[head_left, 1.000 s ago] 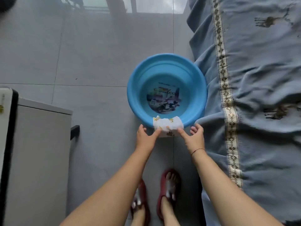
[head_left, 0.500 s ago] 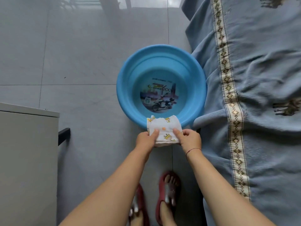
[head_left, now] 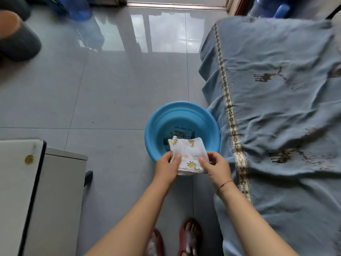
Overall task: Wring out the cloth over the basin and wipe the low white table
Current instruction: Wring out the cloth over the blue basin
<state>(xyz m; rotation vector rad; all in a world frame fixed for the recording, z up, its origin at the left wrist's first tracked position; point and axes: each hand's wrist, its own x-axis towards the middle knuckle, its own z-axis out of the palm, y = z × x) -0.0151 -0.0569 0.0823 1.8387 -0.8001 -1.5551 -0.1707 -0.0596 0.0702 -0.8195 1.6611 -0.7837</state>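
Note:
A white cloth [head_left: 190, 154] with small yellow giraffe prints is held folded over the near rim of the round blue basin [head_left: 160, 124], which stands on the grey tiled floor. My left hand [head_left: 167, 167] pinches the cloth's left edge, thumb on top. My right hand [head_left: 216, 168] pinches its right edge. The low white table [head_left: 16, 182] shows at the left edge, with a small yellow mark on its top.
A sofa under a blue-grey cover [head_left: 280, 108] runs along the right, touching the basin. My feet in red sandals [head_left: 190, 237] stand below the hands. A dark round object [head_left: 16, 36] lies far left. Blue bottles [head_left: 77, 6] stand at the top.
Both hands took hold of the cloth at the basin's rim and lifted it toward me. The view has risen and pulled back, showing more floor and sofa.

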